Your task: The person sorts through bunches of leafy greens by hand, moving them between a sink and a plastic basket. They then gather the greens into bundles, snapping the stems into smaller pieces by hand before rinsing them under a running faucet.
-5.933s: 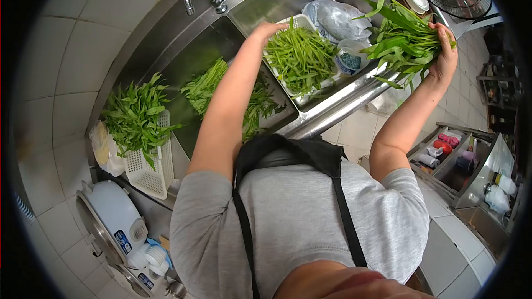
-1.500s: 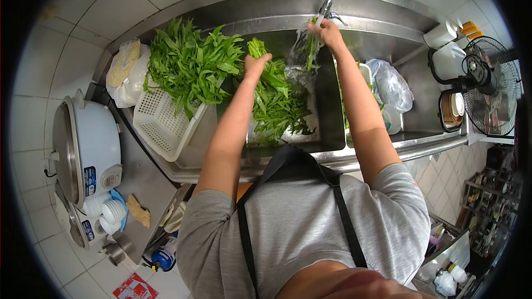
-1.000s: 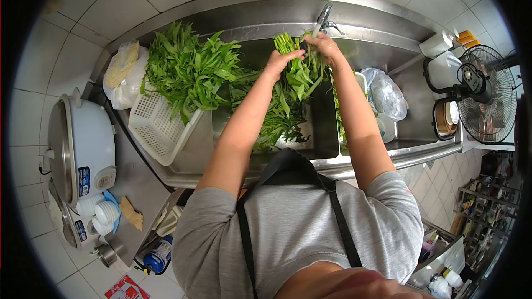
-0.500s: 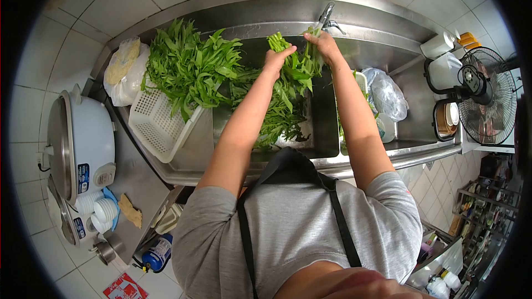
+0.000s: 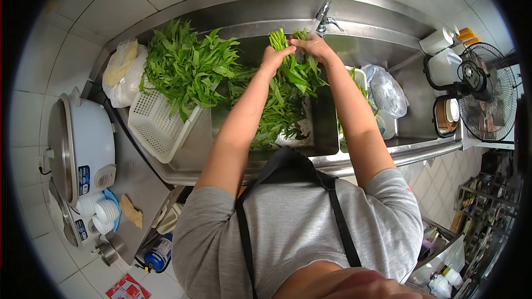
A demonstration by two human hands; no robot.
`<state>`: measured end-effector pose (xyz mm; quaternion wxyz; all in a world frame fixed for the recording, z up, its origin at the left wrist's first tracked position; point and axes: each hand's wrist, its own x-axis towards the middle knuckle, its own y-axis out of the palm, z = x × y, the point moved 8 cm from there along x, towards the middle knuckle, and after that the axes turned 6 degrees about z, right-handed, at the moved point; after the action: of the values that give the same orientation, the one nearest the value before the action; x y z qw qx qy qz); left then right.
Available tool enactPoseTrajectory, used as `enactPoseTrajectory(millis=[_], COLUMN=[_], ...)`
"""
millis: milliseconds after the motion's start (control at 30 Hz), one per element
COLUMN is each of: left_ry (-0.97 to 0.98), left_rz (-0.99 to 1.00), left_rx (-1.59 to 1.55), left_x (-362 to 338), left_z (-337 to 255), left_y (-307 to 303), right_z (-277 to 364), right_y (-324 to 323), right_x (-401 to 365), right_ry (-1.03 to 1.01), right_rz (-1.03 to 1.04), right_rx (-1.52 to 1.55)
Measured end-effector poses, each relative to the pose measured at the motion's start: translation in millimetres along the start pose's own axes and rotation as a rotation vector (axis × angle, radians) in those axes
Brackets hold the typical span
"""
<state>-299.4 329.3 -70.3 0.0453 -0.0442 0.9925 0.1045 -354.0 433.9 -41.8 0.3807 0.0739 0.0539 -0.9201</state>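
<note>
My left hand [image 5: 275, 56] is closed round a bunch of green stems [image 5: 279, 39] above the sink basin. Close beside it, my right hand [image 5: 315, 47] grips more leafy greens, its fingers nearly touching the left hand's bunch. Water runs from the faucet [image 5: 323, 12] onto the right hand. Leaves hang from both hands over loose greens [image 5: 278, 112] lying in the basin [image 5: 325, 127]. At the left, a big heap of leafy greens [image 5: 191, 69] rests on a white perforated basket [image 5: 160, 124].
A plastic bag [image 5: 124, 75] sits left of the heap. Right of the basin are a white basket [image 5: 357, 77] and clear plastic bags [image 5: 387, 93]. A fan [image 5: 485, 91] stands far right, a large rice cooker [image 5: 91, 144] far left.
My right hand has moved left, bringing its greens close to the bunch in my left hand. The left hand has barely moved.
</note>
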Motion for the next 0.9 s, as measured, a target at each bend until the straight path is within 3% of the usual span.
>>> enactPoseTrajectory(millis=[67, 133, 200, 267, 333, 367, 467, 533, 600, 633, 667, 733, 767, 800, 900], left_ry=[-0.01, 0.159, 0.017, 0.035, 0.026, 0.029, -0.085, -0.183, -0.28, -0.329, -0.379, -0.429, -0.469, -0.506, -0.538], left_rz=[0.068, 0.197, 0.2, 0.1, 0.06, 0.041, 0.053, 0.029, 0.004, -0.029, -0.061, -0.069, -0.064, -0.058, -0.039], left_rx=[0.006, 0.011, 0.14, 0.232, 0.368, 0.507, 0.735, 0.679, 0.625, 0.623, 0.62, 0.588, 0.571, 0.554, 0.54], left_x=[2, -2, 0, 3, -5, -9, -28, -47, -64, -72, -81, -96, -101, -105, -115], left_z=[1, -13, -5, -13, -25, -24, 2, 28, 48, 57, 64, 69, 74, 78, 88], left_y=[11, 26, 16, -9, -27, -37, -62, -77, -90, -98, -104, -107, -110, -112, -117], right_z=[-8, -5, -17, -26, -15, -37, -68, -92, -117, -124, -127, -135, -182, -203, -289], right_y=[-6, -15, -35, -53, -54, -53, -33, -24, -12, -10, -3, 6, 11, 37, 28], right_x=[2, 3, 5, 3, -7, 10, 21, 26, 37, 44, 46, 47, 62, 67, 58], right_ry=[0.032, -0.044, 0.018, 0.033, 0.175, 0.125, 0.171, 0.238, 0.193, 0.055, 0.066, 0.29, 0.439, 0.34, 0.646], right_rz=[-0.015, -0.106, -0.279, -0.351, -0.365, -0.244, -0.134, -0.122, -0.017, -0.061, -0.056, -0.066, 0.124, 0.677, 0.442], right_rx=[0.045, 0.234, 0.191, 0.109, -0.204, -0.112, 0.001, 0.057, -0.083, -0.113, -0.105, -0.488, -0.447, -1.025, -0.637])
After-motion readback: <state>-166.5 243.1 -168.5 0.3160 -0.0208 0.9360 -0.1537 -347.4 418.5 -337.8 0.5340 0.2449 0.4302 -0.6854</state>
